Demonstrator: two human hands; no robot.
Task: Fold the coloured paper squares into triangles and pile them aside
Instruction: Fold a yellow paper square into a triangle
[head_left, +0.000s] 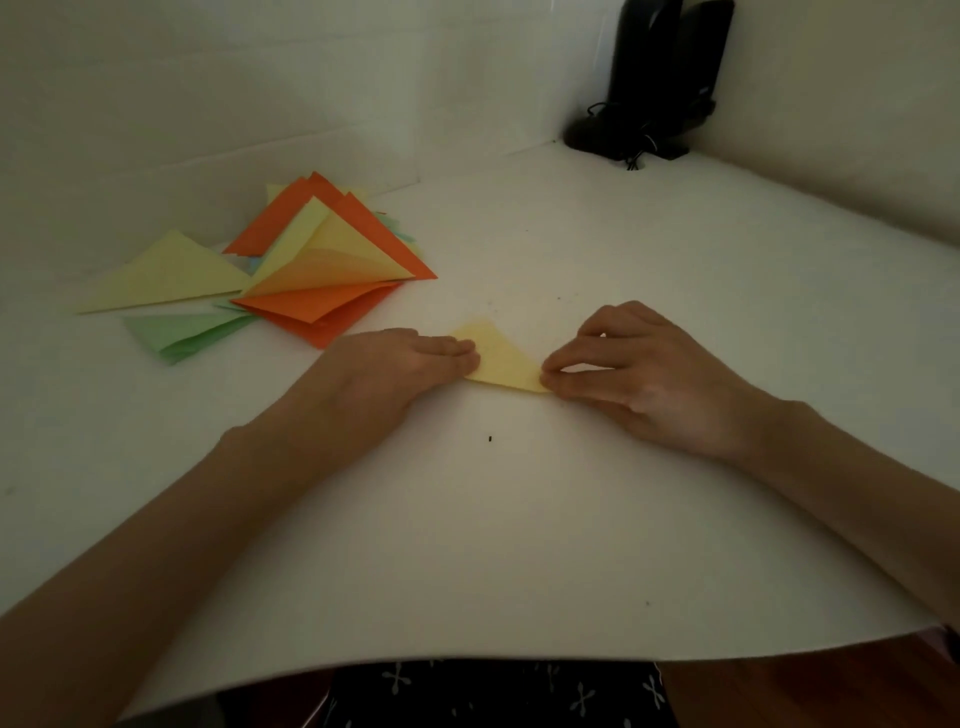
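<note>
Near the middle of the white table (519, 519), a small yellow paper triangle (501, 358) lies flat between the person's two hands. The left hand (400, 364) rests with straight fingers pressed on the triangle's left side, likely to keep it from sliding. The right hand (623, 364) pinches the triangle's right corner between thumb and forefinger, its other fingers curled above; this looks like sharpening the crease or lining up the point. Toward the table's far left edge, close to the wall, sits the pile of folded triangles (311, 270) in orange, yellow and green, loosely fanned, with one yellow triangle (166, 275) slipped off to its left. The pile stands apart from the working spot, leaving room to fold. At the far right corner stand two black speakers (660, 78) with their cables. No unfolded squares are in view.
</note>
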